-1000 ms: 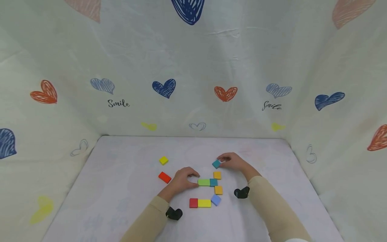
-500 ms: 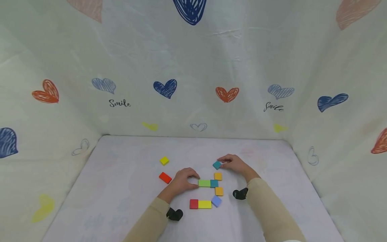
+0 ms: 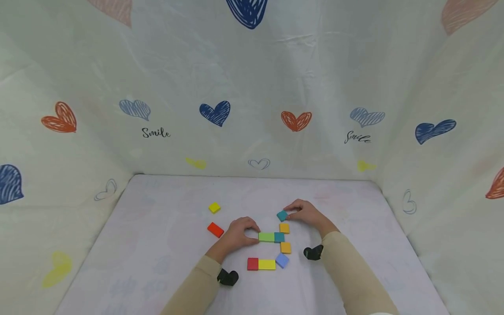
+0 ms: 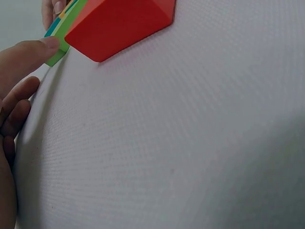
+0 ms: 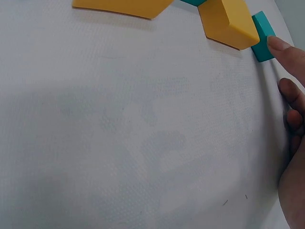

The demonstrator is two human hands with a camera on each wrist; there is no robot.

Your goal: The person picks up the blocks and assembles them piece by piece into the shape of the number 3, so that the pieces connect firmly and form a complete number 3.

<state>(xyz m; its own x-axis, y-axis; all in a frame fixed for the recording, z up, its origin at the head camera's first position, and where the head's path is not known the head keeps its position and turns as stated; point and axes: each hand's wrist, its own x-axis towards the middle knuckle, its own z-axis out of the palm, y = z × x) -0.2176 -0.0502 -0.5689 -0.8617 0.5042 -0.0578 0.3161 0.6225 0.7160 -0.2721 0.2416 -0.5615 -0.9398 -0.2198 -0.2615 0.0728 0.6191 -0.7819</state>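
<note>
In the head view my left hand (image 3: 238, 234) has thumb and forefinger at the left end of a light green block (image 3: 266, 237). The thumb touches this block in the left wrist view. Up at the right, my right hand (image 3: 303, 211) pinches a teal block (image 3: 281, 215) set at an angle, just beyond an orange block (image 3: 284, 228). A second teal block (image 3: 279, 237) adjoins the green one's right end. Below it lie another orange block (image 3: 285, 248) and a tilted blue block (image 3: 281, 260).
Nearest me, a red block (image 3: 253, 264) and a yellow block (image 3: 267, 264) lie end to end. An orange-red block (image 3: 215, 229) is beside my left hand, with a small yellow block (image 3: 214, 208) farther back. White cloth walls (image 3: 252, 87) enclose the table (image 3: 157, 245).
The teal block in my right hand has shifted slightly toward the orange block below it. My left hand keeps its place at the green block, and the head view moves a little.
</note>
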